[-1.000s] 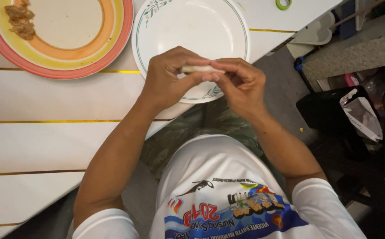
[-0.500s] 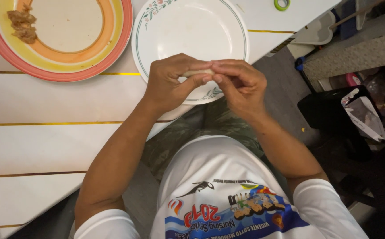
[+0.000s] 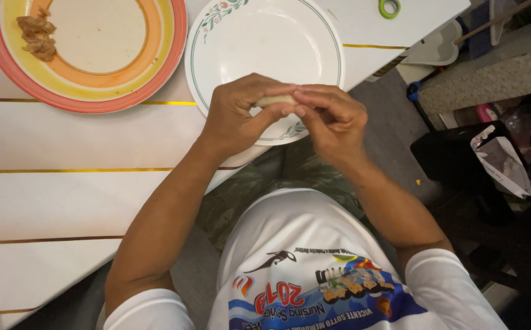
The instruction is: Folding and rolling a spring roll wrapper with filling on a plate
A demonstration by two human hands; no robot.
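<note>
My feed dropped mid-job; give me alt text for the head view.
Both hands, left hand and right hand, pinch a small pale roll above an empty white plate on a white table. An orange-rimmed plate beside it holds some brown filling.

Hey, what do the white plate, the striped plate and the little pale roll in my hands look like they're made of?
White plate: glazed ceramic or melamine, likely; glossy sheen, printed floral rim.
Striped plate: same kind, smooth with orange, yellow and pink bands.
Pale roll: soft dough or wrapper, apparently; matte, pinched between the left hand and right hand.
</note>
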